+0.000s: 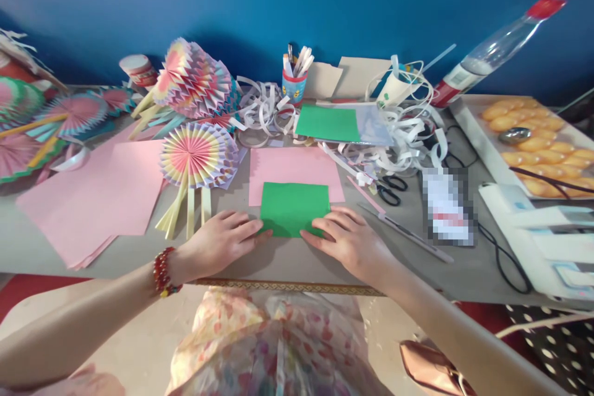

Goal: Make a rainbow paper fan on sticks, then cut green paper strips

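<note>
A rectangular sheet of green paper lies near the front edge of the table, over the lower part of a pink sheet. My left hand has its thumb and fingertips closed on the paper's lower left corner. At the lower right corner, my right hand holds the sheet with bent fingers, its thumb along the near edge. The undersides of both hands are hidden. Beyond the pink sheet is a second green piece. A paper cutter knife and black-handled scissors lie right of my right hand.
Folded paper fans and pink sheets lie left. White paper strips and a pen cup stand behind. A plastic bottle, a food tray, a blurred-out object and a white device are right.
</note>
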